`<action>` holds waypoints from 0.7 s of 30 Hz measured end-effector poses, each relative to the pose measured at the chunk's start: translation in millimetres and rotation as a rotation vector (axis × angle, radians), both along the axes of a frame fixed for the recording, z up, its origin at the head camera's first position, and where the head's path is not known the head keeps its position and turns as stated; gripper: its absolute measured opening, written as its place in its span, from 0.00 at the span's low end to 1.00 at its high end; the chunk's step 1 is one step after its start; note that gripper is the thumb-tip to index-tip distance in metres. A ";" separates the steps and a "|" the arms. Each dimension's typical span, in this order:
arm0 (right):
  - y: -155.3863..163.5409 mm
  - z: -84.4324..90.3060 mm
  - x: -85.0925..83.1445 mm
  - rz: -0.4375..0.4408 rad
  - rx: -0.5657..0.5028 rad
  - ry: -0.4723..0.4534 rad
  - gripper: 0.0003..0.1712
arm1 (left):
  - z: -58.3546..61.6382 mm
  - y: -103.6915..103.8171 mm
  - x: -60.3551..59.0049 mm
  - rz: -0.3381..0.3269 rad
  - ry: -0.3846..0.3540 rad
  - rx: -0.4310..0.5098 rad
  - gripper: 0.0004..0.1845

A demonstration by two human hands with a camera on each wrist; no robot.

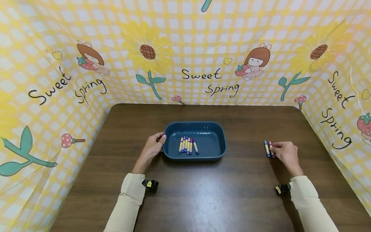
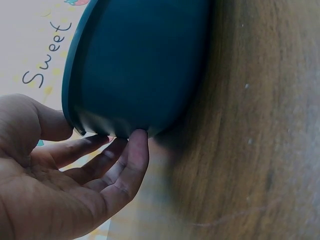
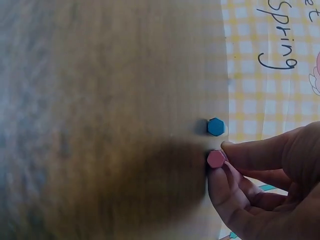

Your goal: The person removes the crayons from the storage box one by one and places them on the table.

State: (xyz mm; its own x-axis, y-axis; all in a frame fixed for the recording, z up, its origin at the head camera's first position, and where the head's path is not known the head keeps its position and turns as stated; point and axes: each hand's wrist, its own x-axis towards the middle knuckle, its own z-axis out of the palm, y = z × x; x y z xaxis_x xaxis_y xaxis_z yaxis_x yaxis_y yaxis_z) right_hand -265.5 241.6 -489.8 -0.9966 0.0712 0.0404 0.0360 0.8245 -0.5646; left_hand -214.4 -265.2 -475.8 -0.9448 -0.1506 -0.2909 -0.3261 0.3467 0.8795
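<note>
My left hand [image 1: 152,145] holds the left end of a dark blue plastic tray [image 1: 195,157]. In the left wrist view its thumb lies at the rim and the fingertips are against the outer wall. Several slim crayons with pale yellow wrappers, such as one purple-tipped crayon [image 1: 195,147], lie in the left half of the tray. Off to the right, my right hand [image 1: 285,153] pinches a pink crayon [image 3: 216,158] between thumb and fingers, low over the table. Just left of it a blue crayon [image 1: 267,149] lies on the table.
The brown wooden table [image 1: 185,193] is walled in by a yellow checked cloth [image 1: 197,42] at the back and both sides. Each wrist bears a small black camera, the left camera [image 1: 150,185] and the right camera [image 1: 282,189].
</note>
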 end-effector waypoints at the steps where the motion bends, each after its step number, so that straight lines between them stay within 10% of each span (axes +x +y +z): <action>1: -0.4 -0.7 0.4 0.002 0.004 0.012 0.12 | 0.2 0.2 -0.1 0.002 -0.005 0.000 0.28; 21: -1.4 4.1 2.0 0.016 0.046 0.026 0.13 | 1.7 -1.0 0.8 -0.011 -0.008 -0.016 0.29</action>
State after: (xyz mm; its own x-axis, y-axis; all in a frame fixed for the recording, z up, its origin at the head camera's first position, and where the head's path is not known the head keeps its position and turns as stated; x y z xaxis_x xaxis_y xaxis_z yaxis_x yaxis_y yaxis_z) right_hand -263.5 240.2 -485.7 -0.9962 0.0528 0.0690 0.0085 0.8502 -0.5264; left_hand -213.6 -266.2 -474.1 -0.9440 -0.1447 -0.2965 -0.3294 0.3647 0.8709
